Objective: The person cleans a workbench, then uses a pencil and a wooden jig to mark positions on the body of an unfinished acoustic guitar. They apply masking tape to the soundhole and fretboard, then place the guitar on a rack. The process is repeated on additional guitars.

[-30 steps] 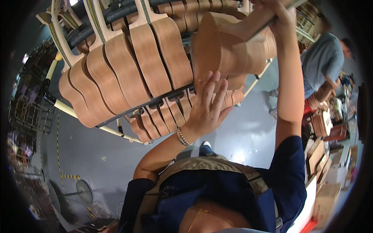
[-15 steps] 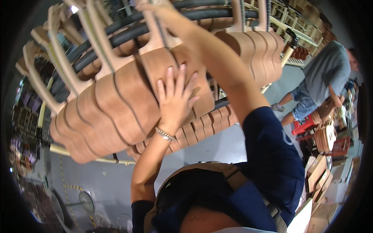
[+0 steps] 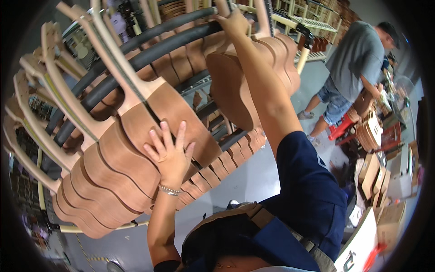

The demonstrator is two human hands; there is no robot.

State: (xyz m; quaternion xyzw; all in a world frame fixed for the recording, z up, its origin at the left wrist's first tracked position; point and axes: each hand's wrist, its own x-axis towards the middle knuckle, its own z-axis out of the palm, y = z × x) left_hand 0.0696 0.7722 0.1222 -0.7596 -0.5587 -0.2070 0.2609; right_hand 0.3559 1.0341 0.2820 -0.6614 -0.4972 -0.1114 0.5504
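Brown corrugated cardboard boxes (image 3: 372, 174) stacked open at right; below them, a white rectangular sign board (image 3: 360, 248) with dark markings, leaning.

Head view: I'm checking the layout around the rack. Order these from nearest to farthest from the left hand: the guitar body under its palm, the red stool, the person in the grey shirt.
1. Guitar body: touching the left hand, centre-left.
2. Red stool: on the floor, right.
3. Person in the grey shirt: upper right; close to the stool, but slightly farther.

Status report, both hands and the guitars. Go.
Left hand flat on front guitar body. Right hand up gripping a guitar neck at the rack bars. Nothing between them.
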